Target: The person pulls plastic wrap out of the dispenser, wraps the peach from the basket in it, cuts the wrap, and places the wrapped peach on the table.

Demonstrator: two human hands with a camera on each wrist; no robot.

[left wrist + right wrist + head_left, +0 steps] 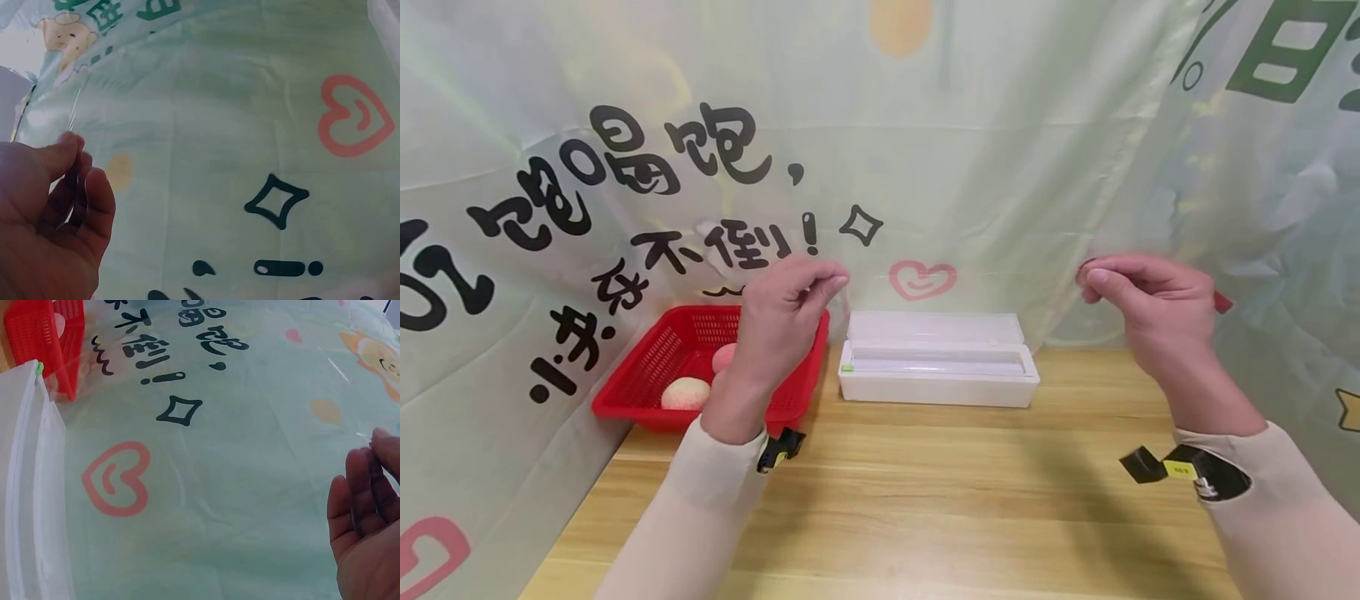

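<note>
My left hand (781,317) is raised above the front of the red basket, thumb and index finger pinched together. At the same height on the right, my right hand (1165,312) pinches in the same way. Thin glints of clear cling film (74,107) show at the left fingertips in the left wrist view. Similar streaks of the film (338,370) appear near the right fingers in the right wrist view. The film is nearly invisible in the head view. Between and below the hands, a long white cling film box (940,390) stands on the table with its lid up.
The red plastic basket (625,400) at the back left holds a pink round item (723,358) and a cream round item (686,394), partly behind my left arm. A printed cloth (985,192) hangs behind the wooden table (940,492).
</note>
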